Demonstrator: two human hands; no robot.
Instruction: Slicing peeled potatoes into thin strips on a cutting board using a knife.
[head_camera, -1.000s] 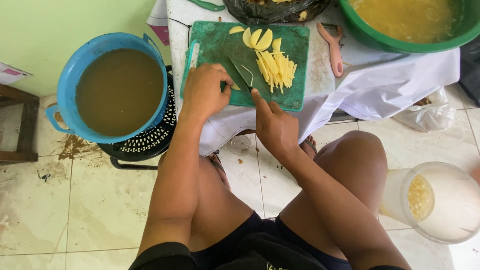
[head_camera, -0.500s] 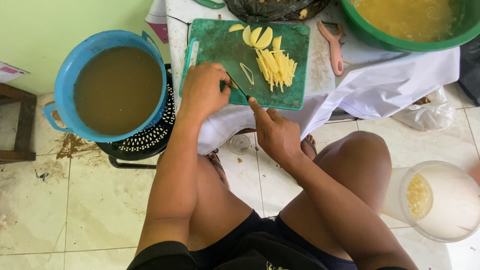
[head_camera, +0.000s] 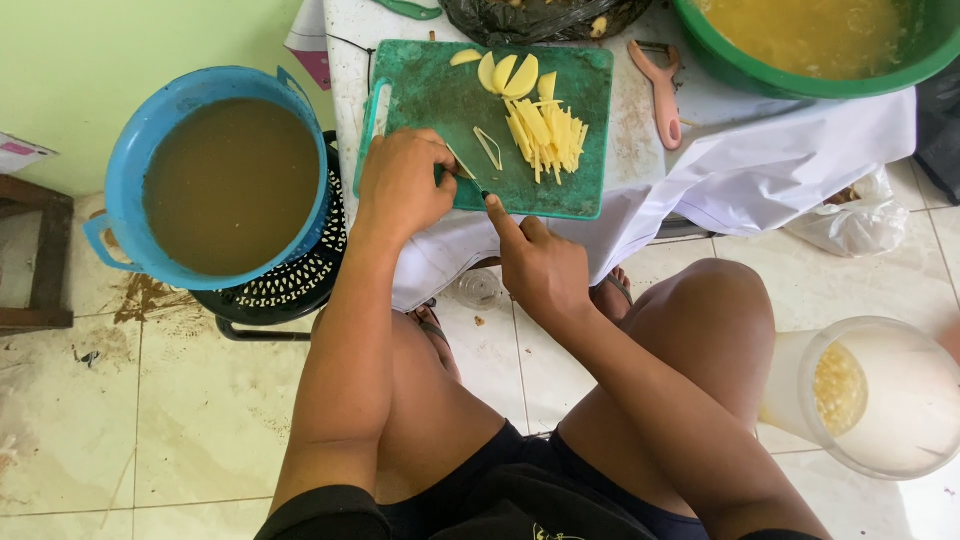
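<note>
Right hand (head_camera: 540, 268) gripping knife (head_camera: 468, 172), blade angled up-left (mostly hidden), left hand (head_camera: 403, 183) curled over potato piece (head_camera: 447, 178)

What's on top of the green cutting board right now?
On the green cutting board: potato slices, cut potato sticks, and a knife between both hands. The left hand hides the piece being cut.

A home kitchen corner, worked low to the tiled floor (head_camera: 200, 420) — a green cutting board (head_camera: 440, 95) with cut potato strips (head_camera: 545, 130) sits on a cloth-covered counter (head_camera: 640, 150); right of the board a pink peeler (head_camera: 662, 90) and green basin (head_camera: 800, 80), left of it a blue tub (head_camera: 140, 160) of murky water
</note>
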